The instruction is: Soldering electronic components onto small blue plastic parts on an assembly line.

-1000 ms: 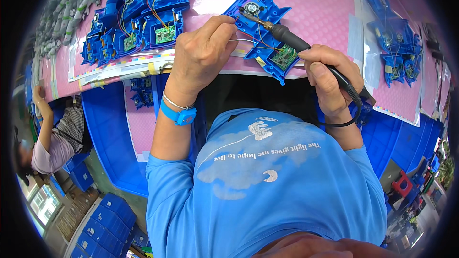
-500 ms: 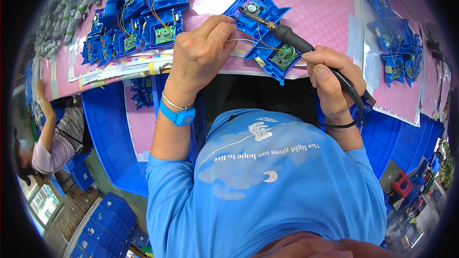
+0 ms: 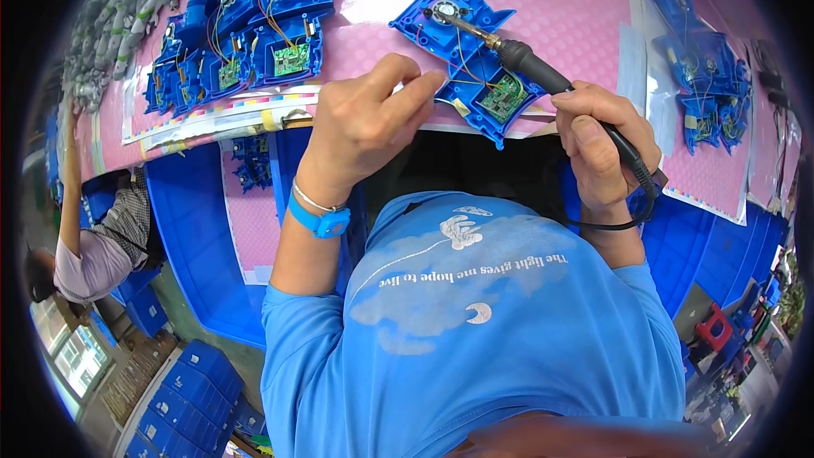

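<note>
My right hand (image 3: pixel 604 146) grips a soldering iron (image 3: pixel 538 69) by its dark handle, with the cable trailing below. Its metal tip reaches to the small round speaker (image 3: pixel 446 9) in an opened blue plastic housing (image 3: pixel 485 123). Thin coloured wires run from there to a green circuit board (image 3: pixel 504 100) at the housing's near end. Beside the housing's left edge is my left hand (image 3: pixel 366 125), thumb and forefinger pinched together. Whatever may be between those fingertips is too small to make out. A blue band circles the left wrist.
Several similar blue housings (image 3: pixel 292 17) with boards and wires stand at left; more (image 3: pixel 708 76) lie at right. Grey parts (image 3: pixel 114 21) are heaped at the far left. Blue bins (image 3: pixel 191 237) sit below the pink-covered table (image 3: pixel 568 0). A person (image 3: pixel 93 263) works at left.
My left hand has drawn back slightly toward me and right, and the pale wire at its fingers no longer shows. The soldering iron and right hand have shifted a little right and nearer.
</note>
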The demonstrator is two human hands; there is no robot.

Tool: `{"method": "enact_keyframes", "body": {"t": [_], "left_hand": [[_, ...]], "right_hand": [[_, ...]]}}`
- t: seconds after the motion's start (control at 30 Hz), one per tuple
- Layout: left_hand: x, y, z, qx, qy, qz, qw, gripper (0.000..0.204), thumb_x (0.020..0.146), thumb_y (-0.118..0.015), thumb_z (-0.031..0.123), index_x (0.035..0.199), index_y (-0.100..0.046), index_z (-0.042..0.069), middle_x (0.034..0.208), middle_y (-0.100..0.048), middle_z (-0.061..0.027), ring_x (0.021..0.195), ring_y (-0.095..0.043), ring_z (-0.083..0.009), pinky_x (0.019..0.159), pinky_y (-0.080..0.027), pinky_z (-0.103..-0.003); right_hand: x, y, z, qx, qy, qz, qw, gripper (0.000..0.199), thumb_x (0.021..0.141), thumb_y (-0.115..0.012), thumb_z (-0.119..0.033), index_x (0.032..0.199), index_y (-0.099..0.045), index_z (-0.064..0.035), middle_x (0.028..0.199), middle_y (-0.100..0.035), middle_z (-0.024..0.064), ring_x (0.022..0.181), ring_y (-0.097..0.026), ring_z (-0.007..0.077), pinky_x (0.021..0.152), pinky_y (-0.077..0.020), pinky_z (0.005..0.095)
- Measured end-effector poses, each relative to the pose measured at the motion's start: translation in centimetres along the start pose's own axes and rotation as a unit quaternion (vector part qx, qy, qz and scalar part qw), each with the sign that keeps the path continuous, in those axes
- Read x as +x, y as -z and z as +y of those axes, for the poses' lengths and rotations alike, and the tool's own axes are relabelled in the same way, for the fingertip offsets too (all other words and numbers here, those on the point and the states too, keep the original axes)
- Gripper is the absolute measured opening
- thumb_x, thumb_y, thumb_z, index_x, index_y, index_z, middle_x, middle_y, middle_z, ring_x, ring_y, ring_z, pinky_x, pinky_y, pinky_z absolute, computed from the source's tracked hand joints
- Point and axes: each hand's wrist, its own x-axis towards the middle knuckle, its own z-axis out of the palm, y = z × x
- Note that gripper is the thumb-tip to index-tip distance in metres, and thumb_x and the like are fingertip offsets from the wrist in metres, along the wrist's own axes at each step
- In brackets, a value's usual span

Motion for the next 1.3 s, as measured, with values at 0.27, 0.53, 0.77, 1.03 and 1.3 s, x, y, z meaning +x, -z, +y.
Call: {"method": "enact_keyframes", "body": {"t": [0.27,0.53,0.77,1.03,1.3], "left_hand": [[0.6,-0.1,-0.1,0.061,-0.051,0.034,0.996,0.027,0.078,-0.073,0.004,0.104,-0.072,0.005,0.095,-0.069,-0.0046,0.064,-0.067,-0.0152,0.051,-0.051,-0.028],[1.7,-0.9,-0.4,0.095,-0.027,0.006,0.995,0.029,0.075,-0.084,0.004,0.103,-0.074,0.005,0.099,-0.074,-0.0062,0.074,-0.073,-0.0198,0.057,-0.057,-0.028],[1.7,-1.3,-0.7,0.078,-0.005,0.001,0.997,0.029,0.078,-0.083,0.004,0.105,-0.073,0.005,0.101,-0.075,-0.0060,0.077,-0.074,-0.0212,0.059,-0.058,-0.028],[1.8,-1.3,-0.7,0.066,-0.001,-0.003,0.998,0.027,0.080,-0.082,0.004,0.105,-0.072,0.005,0.101,-0.075,-0.0055,0.076,-0.073,-0.0210,0.058,-0.057,-0.029],[1.9,-1.4,-0.7,0.057,0.006,0.000,0.998,0.027,0.080,-0.082,0.005,0.104,-0.072,0.005,0.101,-0.074,-0.0058,0.076,-0.073,-0.0212,0.058,-0.057,-0.029]], "right_hand": [[-0.1,0.4,0.0,0.003,0.010,-0.004,1.000,0.021,0.090,-0.065,-0.011,0.101,-0.075,0.0034,0.081,-0.072,0.0121,0.058,-0.061,0.0123,0.053,-0.0452,0.0263],[0.0,0.1,0.4,-0.012,0.008,-0.008,1.000,0.022,0.088,-0.066,-0.012,0.099,-0.076,0.0033,0.084,-0.074,0.0141,0.065,-0.066,0.0162,0.059,-0.0497,0.0282],[0.1,0.2,0.6,-0.016,-0.005,-0.008,1.000,0.022,0.088,-0.065,-0.012,0.098,-0.076,0.0031,0.084,-0.074,0.0139,0.066,-0.067,0.0170,0.060,-0.0507,0.0282],[0.3,0.1,0.3,-0.036,-0.009,-0.009,0.999,0.020,0.087,-0.066,-0.012,0.097,-0.077,0.0027,0.085,-0.075,0.0137,0.068,-0.069,0.0178,0.061,-0.0516,0.0287],[0.1,0.5,0.0,-0.008,0.011,-0.012,1.000,0.022,0.088,-0.065,-0.011,0.101,-0.075,0.0042,0.080,-0.072,0.0138,0.064,-0.066,0.0166,0.057,-0.0486,0.0280]]}}
